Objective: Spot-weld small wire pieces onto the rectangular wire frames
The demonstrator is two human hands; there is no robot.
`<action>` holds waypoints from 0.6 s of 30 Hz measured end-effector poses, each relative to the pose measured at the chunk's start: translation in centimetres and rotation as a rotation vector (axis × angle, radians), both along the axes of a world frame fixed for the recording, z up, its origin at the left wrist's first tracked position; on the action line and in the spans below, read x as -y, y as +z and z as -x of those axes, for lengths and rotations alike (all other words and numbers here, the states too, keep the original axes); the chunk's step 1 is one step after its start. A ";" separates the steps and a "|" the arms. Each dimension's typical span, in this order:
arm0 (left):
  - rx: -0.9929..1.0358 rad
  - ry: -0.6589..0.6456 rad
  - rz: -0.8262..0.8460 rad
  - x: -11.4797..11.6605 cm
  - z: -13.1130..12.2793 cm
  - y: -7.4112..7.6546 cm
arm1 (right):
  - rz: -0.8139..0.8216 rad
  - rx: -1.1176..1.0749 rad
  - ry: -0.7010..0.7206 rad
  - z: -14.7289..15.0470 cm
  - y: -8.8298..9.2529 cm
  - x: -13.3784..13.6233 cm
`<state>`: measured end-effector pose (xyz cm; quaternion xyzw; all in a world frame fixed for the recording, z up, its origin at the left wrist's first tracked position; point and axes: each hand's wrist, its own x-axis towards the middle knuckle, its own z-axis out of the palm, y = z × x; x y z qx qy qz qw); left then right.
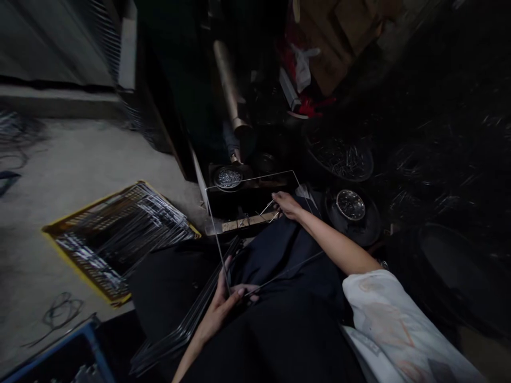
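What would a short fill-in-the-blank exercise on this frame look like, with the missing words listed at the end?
1. The hand holding the large wire frame is the person's ____ one.
2. On the same side as the right hand, which holds a smaller bent wire, the patterned sleeve is mainly ____.
3. The floor crate full of long wires has a ____ rim.
4. The container in the bottom-left corner has a ____ rim.

Missing words: left; white; yellow; blue.
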<state>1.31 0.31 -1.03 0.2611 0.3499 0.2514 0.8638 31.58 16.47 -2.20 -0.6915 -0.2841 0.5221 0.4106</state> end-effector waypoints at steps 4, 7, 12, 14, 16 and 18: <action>0.004 0.011 -0.010 0.0 0.0 -0.2 | -0.023 -0.032 0.045 0.0 0.4 -0.4; -0.002 0.015 -0.025 0.0 0.0 -0.4 | -0.031 0.069 0.240 -0.3 0.3 0.3; -0.019 0.021 -0.003 -0.1 -0.1 -0.1 | -0.078 0.442 0.399 -1.8 0.9 1.0; -0.019 0.019 0.012 -0.1 -0.2 0.2 | -0.107 0.446 0.322 -2.0 1.1 0.4; -0.021 0.020 0.019 -0.1 -0.3 0.3 | -0.115 0.323 0.187 -1.6 1.2 -0.6; -0.029 0.029 0.005 0.0 -0.5 0.3 | -0.130 0.107 0.016 -0.6 1.0 -1.8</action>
